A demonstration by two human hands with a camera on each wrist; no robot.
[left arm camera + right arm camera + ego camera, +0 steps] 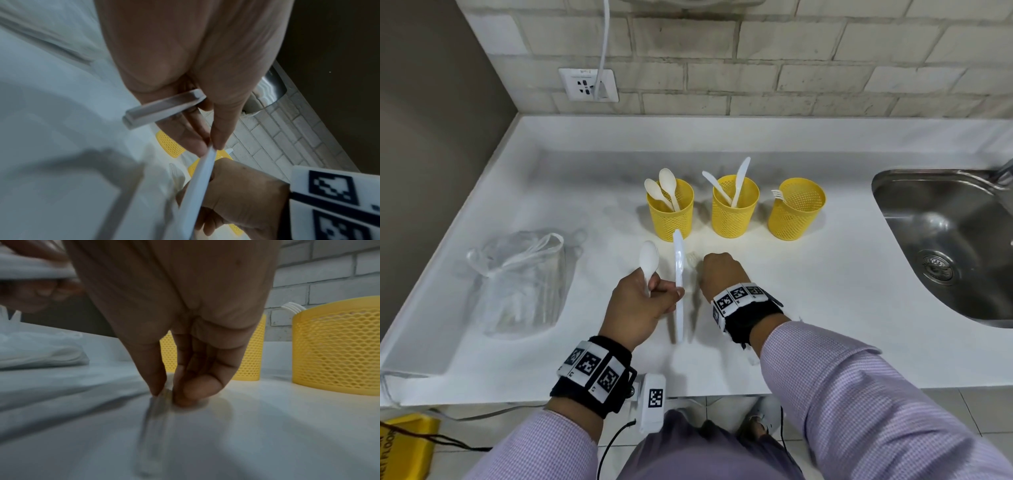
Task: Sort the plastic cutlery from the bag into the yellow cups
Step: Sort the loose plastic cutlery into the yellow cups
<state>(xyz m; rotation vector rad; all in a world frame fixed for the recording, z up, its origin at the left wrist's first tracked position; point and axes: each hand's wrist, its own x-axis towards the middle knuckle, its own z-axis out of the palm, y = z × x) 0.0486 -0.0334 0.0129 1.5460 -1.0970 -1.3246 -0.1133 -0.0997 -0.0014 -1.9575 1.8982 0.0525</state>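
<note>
My left hand (664, 291) holds a white plastic spoon (649, 260) and a white knife (678, 274) upright above the counter; the left wrist view shows thumb and fingers pinching the knife (199, 186). My right hand (717, 270) is down on the counter, thumb and fingers pinching a white fork (153, 423) that lies flat. Three yellow mesh cups stand behind: the left cup (670, 219) holds spoons, the middle cup (734, 216) holds knives, and the right cup (796, 212) holds a fork. The clear plastic bag (524, 284) with more cutlery lies at the left.
A steel sink (955, 240) is sunk into the white counter (825, 291) at the right. A brick wall with a socket (588, 84) and a cable runs along the back. A yellow wet-floor sign (404, 445) stands on the floor at the lower left.
</note>
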